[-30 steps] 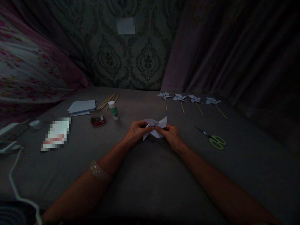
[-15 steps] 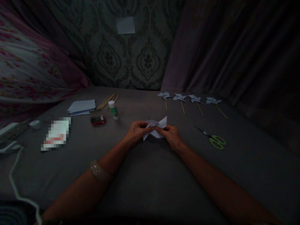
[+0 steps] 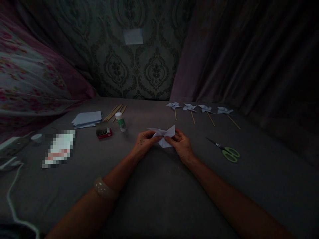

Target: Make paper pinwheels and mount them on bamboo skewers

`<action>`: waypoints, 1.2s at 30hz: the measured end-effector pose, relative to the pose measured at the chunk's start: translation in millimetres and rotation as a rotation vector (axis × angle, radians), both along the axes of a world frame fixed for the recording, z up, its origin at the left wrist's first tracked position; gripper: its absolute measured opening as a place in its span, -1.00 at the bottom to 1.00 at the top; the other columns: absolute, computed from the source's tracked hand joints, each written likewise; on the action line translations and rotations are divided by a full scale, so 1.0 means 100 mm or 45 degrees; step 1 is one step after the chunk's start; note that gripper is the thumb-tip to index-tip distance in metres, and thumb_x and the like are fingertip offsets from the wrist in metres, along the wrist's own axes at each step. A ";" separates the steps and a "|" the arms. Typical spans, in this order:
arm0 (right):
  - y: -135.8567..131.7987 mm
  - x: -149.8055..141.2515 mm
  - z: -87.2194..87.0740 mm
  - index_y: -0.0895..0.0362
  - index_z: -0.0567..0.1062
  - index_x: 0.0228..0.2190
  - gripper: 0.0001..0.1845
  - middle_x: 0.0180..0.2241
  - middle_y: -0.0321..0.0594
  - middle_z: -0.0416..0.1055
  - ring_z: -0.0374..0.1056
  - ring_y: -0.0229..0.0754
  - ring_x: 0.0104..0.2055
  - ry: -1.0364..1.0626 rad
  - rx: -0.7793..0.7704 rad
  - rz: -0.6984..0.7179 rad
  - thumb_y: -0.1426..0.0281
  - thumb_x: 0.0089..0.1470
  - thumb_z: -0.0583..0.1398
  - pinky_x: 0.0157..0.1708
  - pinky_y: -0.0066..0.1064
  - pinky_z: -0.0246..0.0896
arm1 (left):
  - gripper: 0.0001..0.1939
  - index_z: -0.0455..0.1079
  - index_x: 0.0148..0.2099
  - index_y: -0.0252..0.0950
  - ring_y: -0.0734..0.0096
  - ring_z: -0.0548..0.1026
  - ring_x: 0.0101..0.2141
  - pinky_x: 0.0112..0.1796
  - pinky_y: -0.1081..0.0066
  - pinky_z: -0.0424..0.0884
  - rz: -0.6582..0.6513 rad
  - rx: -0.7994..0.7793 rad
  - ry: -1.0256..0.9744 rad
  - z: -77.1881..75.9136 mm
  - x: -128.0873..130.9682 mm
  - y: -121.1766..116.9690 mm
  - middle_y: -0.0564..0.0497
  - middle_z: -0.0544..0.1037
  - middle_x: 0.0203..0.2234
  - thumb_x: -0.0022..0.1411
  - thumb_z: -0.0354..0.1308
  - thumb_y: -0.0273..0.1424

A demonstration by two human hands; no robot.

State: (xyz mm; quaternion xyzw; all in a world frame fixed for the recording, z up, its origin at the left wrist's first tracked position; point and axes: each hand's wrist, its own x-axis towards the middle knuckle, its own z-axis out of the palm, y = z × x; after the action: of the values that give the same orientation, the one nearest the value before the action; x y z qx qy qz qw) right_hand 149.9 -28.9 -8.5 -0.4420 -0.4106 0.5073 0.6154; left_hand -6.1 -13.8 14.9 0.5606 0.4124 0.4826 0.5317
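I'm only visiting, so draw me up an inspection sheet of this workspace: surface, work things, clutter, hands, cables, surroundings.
Surface: grey tabletop, small pale specks near the hands.
Work things: folded white paper in hand; four paper pinwheels on sticks lie at far right.
Clutter: paper stack, loose sticks, green-and-white tube, open red box, scissors.
Hands: left hand and right hand both grip the folded white paper.
Cables: white cable at left, away from the hands.
Surroundings: patterned backdrop, dim light.
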 end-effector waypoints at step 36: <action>-0.11 0.16 0.06 0.02 0.52 -0.35 -0.89 -0.34 -0.26 0.45 0.34 -0.14 -0.24 -1.168 0.981 -0.256 0.45 0.07 0.20 -0.18 -0.25 0.15 | -0.82 0.50 -0.29 -0.23 0.30 0.48 -0.29 -0.16 0.25 0.33 0.052 1.143 0.564 0.02 -0.11 0.00 -0.03 0.61 -0.37 0.20 0.18 -0.24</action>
State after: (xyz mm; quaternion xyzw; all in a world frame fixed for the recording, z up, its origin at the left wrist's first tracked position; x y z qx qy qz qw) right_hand 166.1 -39.7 -2.3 -0.3976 -0.7443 0.0193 0.5362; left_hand -17.0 -13.7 16.7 0.8149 0.2780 0.4921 0.1284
